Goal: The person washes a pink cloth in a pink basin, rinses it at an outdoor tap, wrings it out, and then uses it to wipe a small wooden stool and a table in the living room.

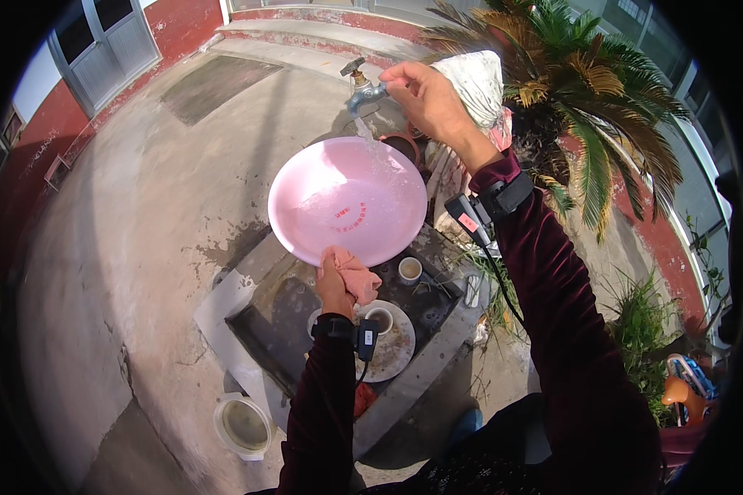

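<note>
My left hand [334, 289] grips a folded pink cloth [358, 278] at the near rim of a large pink plastic basin [297, 213]. Whether the fingers also hold the rim is hidden. The basin is tilted over a concrete washing trough and bears red printing inside. Water [365, 131] runs into it from a metal tap [366, 96] with a dark T-shaped handle [352, 66]. Over the back of the tap is my right hand [430, 102], its fingers curled beside the pipe. I cannot tell whether they touch it.
The concrete trough [433, 377] holds a dirty white plate [399, 356], cups such as one [410, 270] at right, and a red item [364, 399]. A clear plastic tub [246, 427] stands at lower left. White cloth [473, 83] covers something beside a cycad [588, 93].
</note>
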`<state>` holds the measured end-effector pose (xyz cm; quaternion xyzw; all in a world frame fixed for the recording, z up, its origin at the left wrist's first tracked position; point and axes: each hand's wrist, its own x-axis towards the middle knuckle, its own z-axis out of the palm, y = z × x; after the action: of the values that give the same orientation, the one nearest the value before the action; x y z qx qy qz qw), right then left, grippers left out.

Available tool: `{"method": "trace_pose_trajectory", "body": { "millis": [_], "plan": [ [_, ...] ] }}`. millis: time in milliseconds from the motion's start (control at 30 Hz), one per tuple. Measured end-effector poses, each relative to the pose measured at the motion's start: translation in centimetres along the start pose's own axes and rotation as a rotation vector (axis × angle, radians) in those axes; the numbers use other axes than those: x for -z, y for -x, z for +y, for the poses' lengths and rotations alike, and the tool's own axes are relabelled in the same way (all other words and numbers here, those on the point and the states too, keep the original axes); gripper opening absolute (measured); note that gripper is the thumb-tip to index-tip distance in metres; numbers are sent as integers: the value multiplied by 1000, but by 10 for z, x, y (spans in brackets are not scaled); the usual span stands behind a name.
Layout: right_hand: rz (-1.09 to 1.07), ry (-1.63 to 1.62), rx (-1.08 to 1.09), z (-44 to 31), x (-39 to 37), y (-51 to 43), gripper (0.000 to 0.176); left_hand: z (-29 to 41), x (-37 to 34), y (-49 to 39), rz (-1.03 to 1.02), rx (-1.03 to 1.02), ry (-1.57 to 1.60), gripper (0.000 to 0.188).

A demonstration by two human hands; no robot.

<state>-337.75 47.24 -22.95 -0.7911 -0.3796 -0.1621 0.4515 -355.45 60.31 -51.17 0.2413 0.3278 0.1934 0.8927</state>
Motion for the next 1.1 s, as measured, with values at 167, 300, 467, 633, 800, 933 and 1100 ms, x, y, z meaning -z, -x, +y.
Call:
{"method": "trace_pose_trajectory", "body": {
  "millis": [167,300,467,633,800,933,1100],
  "plan": [
    [-252,-114,-542,20,-46,140,39,14,-4,6,-73,108,-40,36],
    [-558,-53,-411,10,-108,217,77,28,-9,16,-223,245,14,42],
    [-392,89,-413,-4,-131,222,47,48,-9,28,-407,405,94,61],
    [-44,-391,-684,7,-98,178,47,57,-10,31,-171,461,-43,77],
    [-215,-132,-743,-5,-84,174,84,50,-8,26,-153,423,-17,76],
    [-284,163,-568,-26,-68,215,67,45,0,18,-180,444,24,73],
    [-661,84,-429,-56,-32,252,34,42,6,11,-235,428,63,71]
  ]
}}
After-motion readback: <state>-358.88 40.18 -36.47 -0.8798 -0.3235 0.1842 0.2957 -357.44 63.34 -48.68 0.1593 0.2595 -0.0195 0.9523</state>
